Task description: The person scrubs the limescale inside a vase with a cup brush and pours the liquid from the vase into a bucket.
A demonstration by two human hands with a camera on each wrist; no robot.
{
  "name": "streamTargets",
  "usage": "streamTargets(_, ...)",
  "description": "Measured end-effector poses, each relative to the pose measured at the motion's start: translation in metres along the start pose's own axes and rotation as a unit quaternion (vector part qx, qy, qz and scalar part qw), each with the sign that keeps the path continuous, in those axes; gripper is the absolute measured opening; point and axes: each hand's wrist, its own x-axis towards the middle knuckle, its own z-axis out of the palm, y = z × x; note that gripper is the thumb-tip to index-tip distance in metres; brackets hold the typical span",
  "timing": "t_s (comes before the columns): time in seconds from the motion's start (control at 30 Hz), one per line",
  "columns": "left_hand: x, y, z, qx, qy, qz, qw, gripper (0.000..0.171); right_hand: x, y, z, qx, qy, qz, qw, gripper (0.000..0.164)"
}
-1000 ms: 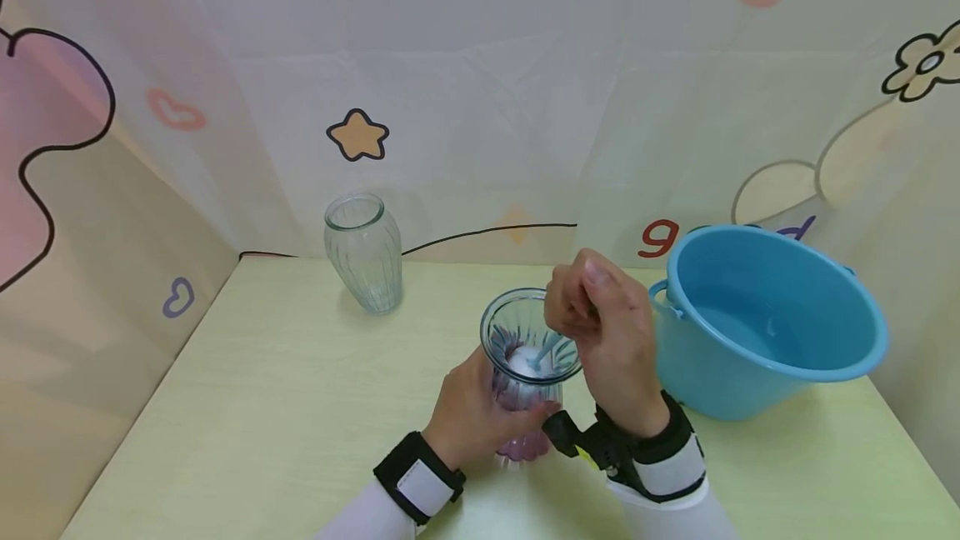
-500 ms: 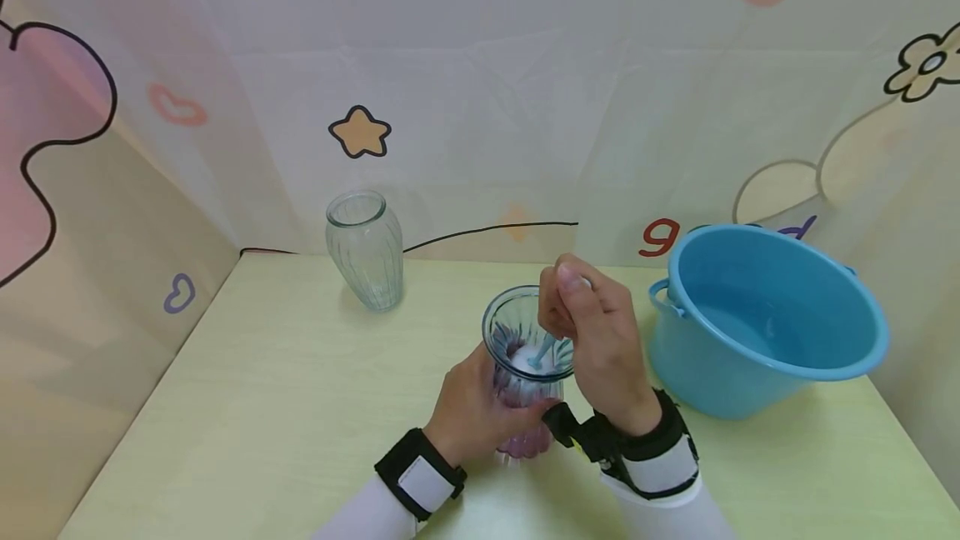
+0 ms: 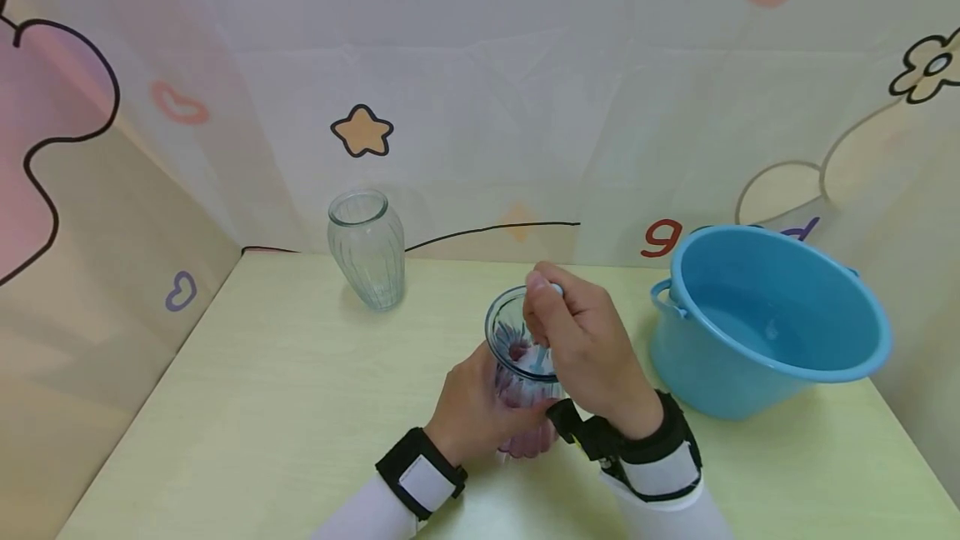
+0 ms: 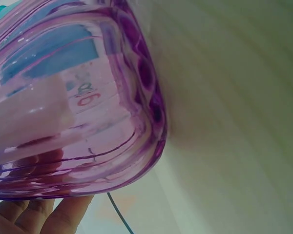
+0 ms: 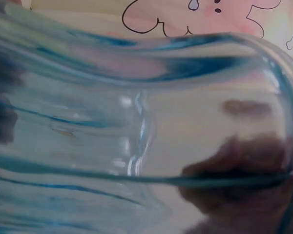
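In the head view my left hand (image 3: 474,402) grips a ribbed glass vase (image 3: 517,394), bluish at the rim and purple toward its base. My right hand (image 3: 588,348) is at the rim, fingers curled round the light blue handle of a sponge brush (image 3: 540,358) whose white head sits inside the vase. Seen close in the left wrist view, the vase's purple base (image 4: 154,97) is near the tabletop, with fingers (image 4: 66,214) along its side; the pale sponge shows blurred through the glass. Bluish glass of the vase (image 5: 88,146) fills most of the right wrist view.
A clear ribbed vase (image 3: 367,261) stands upright at the back left of the pale table (image 3: 285,390). To the right is a large blue bucket (image 3: 712,365), its opening facing up. Behind the table hangs a printed backdrop (image 3: 465,148).
My right hand has shifted left and slightly down over the rim, and the brush handle has swung more upright. The left hand keeps its hold on the vase in nearly the same place.
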Motion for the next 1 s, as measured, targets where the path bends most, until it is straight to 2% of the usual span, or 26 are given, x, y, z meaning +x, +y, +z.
streamTargets(0.23, 0.0013, -0.0029, 0.0006, -0.006, -0.003, 0.003, 1.0, 0.07, 0.0004, 0.0, 0.0002, -0.037, -0.036, 0.017, 0.999, 0.037)
streamTargets(0.57, 0.0016, -0.0034, 0.0012, 0.0, -0.001, 0.001, 1.0, 0.072, 0.0004, 0.0001, 0.0004, -0.036, -0.035, 0.021, 0.999, 0.035)
streamTargets(0.87, 0.0013, -0.002, 0.0017, 0.01, 0.004, 0.012, 0.9999, 0.071, 0.0018, -0.0002, -0.0027, 0.011, -0.019, 0.025, 0.999, 0.037)
streamTargets(1.0, 0.001, -0.001, 0.0013, 0.011, 0.003, 0.004, 0.9999, 0.072, 0.0026, -0.0012, -0.0042, 0.04, -0.018, 0.016, 0.999, 0.038)
